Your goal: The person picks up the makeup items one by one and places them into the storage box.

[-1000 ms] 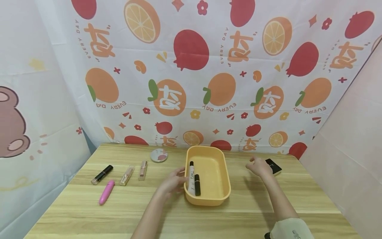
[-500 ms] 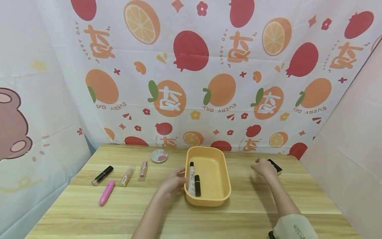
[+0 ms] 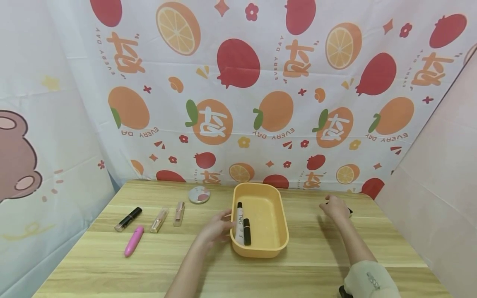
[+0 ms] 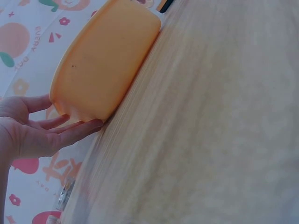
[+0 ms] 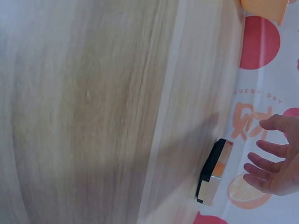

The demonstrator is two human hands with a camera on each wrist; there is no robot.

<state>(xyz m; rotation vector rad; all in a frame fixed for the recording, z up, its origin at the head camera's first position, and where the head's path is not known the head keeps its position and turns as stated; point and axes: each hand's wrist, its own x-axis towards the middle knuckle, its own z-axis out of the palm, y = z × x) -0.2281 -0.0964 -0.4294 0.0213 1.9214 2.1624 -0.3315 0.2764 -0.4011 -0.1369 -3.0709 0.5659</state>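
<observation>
My left hand [image 3: 216, 227] rests against the left side of a yellow plastic basket [image 3: 281, 223]. In the left wrist view its fairly straight fingers touch the basket's outer wall, with the thumb at the rim. Inside the basket lie a white tube with a black cap [image 3: 239, 227] and a small black cosmetic tube [image 3: 247, 231], side by side. My right hand [image 3: 335, 208] hovers over a flat black case [image 3: 350, 211] at the table's right, mostly hidden by the hand in the head view. In the right wrist view the spread fingers hold nothing and stay apart from the black case [image 5: 212, 163].
On the left of the wooden table [image 3: 179, 269] lie a black-capped lipstick [image 3: 128, 219], a pink pen-shaped item [image 3: 134, 241], two clear-and-pink lipsticks [image 3: 159, 219] and a round silver compact [image 3: 199, 194]. A fruit-print cloth [image 3: 238, 124] hangs behind the table.
My right hand has moved rightward over the black case, covering more of it. The left hand and basket stay put.
</observation>
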